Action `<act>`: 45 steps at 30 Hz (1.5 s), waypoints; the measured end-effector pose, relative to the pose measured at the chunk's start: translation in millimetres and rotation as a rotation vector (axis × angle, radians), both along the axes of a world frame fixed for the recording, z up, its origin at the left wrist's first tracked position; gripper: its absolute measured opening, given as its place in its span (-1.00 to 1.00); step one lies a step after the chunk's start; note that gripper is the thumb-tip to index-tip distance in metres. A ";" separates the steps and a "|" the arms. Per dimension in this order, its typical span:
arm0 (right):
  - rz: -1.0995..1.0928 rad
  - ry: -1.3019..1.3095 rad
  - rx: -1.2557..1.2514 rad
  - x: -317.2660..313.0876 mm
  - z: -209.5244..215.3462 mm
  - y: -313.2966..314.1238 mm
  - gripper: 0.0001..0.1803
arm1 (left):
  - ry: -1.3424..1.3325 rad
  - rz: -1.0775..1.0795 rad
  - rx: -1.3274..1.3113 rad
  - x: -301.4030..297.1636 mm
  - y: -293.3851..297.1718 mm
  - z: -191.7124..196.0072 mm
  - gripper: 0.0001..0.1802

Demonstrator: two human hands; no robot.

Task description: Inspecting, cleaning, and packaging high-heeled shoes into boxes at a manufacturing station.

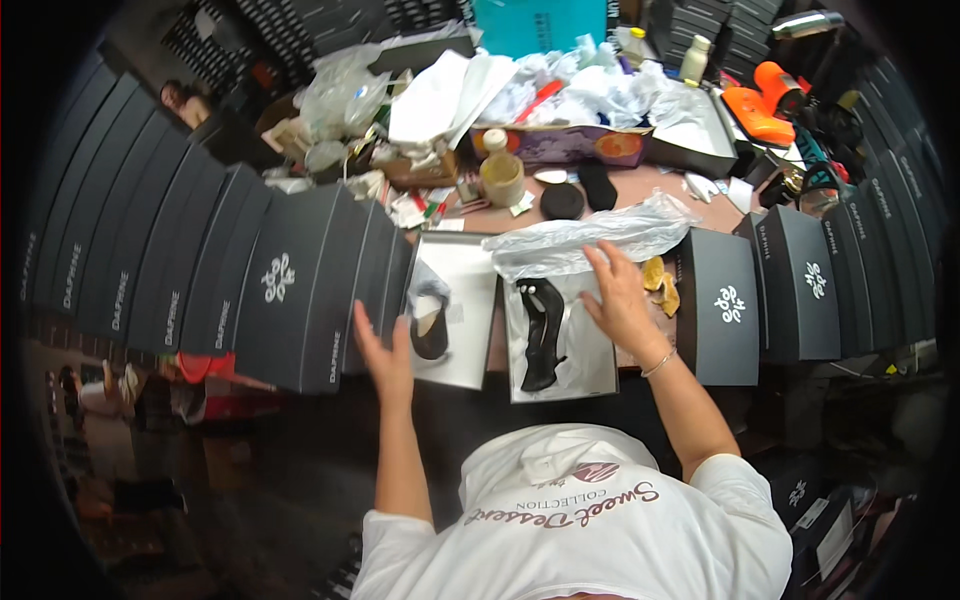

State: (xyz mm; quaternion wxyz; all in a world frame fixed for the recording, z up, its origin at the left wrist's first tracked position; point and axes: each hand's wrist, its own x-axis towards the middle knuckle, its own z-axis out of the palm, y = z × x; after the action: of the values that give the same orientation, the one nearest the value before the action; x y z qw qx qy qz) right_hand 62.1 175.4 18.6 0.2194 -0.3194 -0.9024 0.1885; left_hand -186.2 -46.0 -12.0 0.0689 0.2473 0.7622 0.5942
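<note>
Open-palmed, our right hand (622, 300) presses the bag (590, 238); our left hand (385, 355), empty, should steady the box (470, 300).

Black shoe boxes (300, 285) with white emblems are standing in rows at the left of the desk (640, 185), and more black boxes (800, 285) are lining its right side. Two open boxes are lying at the near edge: a white-lined one (470, 300) and another (580, 350) beside it, under a clear plastic bag (590, 240). A teal carton (540, 22) is standing at the far edge, with a purple box (570, 145) lying before it.
</note>
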 end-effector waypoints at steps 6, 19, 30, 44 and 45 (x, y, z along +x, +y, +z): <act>-0.163 -0.235 0.250 -0.2 -80.4 76.4 -0.54 | 0.063 -0.588 0.030 103.5 30.5 12.2 -0.40; 0.504 -0.380 -0.386 23.0 126.4 -14.2 -0.70 | 0.327 -0.597 -0.305 88.5 26.6 59.1 -0.63; -0.012 -0.125 -0.032 72.4 -21.5 31.1 -0.58 | 0.165 -0.626 -0.770 21.2 -23.7 -11.3 -0.70; -0.232 0.671 -1.530 134.0 -83.5 -46.2 -0.43 | -0.541 -0.484 -0.341 17.2 -75.1 -44.4 -0.78; -0.231 0.621 -1.464 131.3 -78.3 -50.7 -0.51 | -0.660 -0.506 -0.321 15.0 -75.7 -42.5 -0.77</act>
State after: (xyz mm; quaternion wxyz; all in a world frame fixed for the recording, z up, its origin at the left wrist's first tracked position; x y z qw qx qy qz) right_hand 193.4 124.7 -59.8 0.2134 -0.4065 -0.4086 0.7889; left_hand -171.3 -121.6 -54.5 0.4893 0.2094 0.6975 0.4798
